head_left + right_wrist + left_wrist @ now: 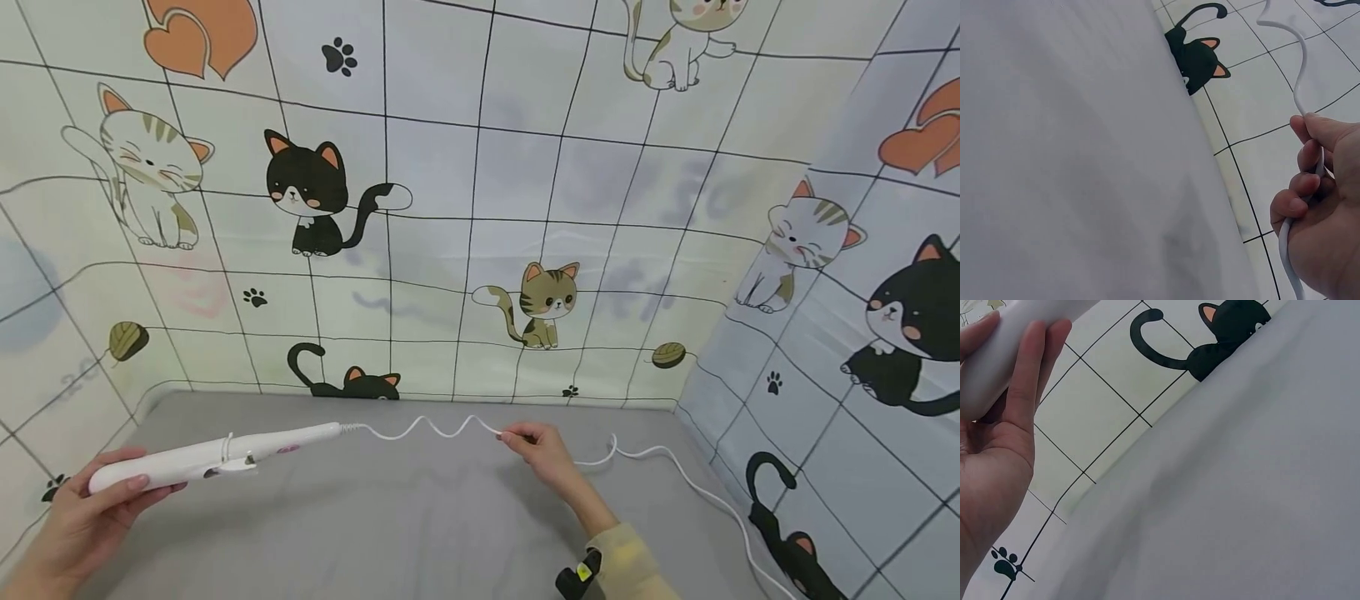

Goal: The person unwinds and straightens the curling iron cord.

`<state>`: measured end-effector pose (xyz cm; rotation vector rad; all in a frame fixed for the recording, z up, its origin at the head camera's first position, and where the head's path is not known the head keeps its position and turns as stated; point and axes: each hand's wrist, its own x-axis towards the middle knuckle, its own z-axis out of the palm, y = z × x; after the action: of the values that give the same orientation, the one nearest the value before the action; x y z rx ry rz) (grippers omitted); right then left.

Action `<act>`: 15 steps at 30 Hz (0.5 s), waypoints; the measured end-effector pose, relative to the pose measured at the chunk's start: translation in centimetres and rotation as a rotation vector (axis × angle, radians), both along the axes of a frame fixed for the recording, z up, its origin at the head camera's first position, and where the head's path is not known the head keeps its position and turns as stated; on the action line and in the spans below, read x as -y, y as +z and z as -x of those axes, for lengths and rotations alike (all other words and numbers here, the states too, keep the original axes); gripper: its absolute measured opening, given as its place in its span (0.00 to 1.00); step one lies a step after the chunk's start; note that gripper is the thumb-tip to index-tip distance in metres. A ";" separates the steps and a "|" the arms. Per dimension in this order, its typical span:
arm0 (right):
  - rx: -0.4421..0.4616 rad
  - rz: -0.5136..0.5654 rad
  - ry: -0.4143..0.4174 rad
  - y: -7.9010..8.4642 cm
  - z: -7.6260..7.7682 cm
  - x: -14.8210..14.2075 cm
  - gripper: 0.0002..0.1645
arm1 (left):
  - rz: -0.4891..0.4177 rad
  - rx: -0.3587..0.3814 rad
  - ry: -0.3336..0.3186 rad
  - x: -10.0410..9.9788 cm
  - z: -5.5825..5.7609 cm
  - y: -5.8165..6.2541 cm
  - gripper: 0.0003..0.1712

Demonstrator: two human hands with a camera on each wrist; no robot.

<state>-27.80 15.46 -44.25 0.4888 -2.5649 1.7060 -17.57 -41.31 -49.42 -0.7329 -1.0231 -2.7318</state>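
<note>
On the left of the head view, my left hand (101,508) grips the thick end of a white corded hair styling iron (300,437), thumb on one side and fingers on the other. The iron is held above the grey surface, tilted slightly up to the right. In the left wrist view, only part of its white body (988,369) shows. My right hand (547,458) pinches the white power cord (427,423) between thumb and fingertips. The right wrist view has the cord (1300,69) running through the curled fingers. Between the hands, the cord hangs in loose waves.
A grey cloth-covered surface (420,533) lies beneath both hands. Behind and to the right stand cloth walls (435,250) printed with cats and grid lines. Past the right hand, the cord's far length (720,500) trails over the surface and out of view at the lower right.
</note>
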 end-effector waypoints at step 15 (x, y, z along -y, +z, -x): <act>-0.093 -0.109 0.122 -4.3 2.6 1.2 0.12 | 0.096 0.182 0.022 1.4 2.0 -0.1 0.30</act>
<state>-30.41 14.25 -48.56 0.7252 -2.6216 1.5418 -19.56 -42.74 -49.57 -0.4895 -1.1983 -2.7873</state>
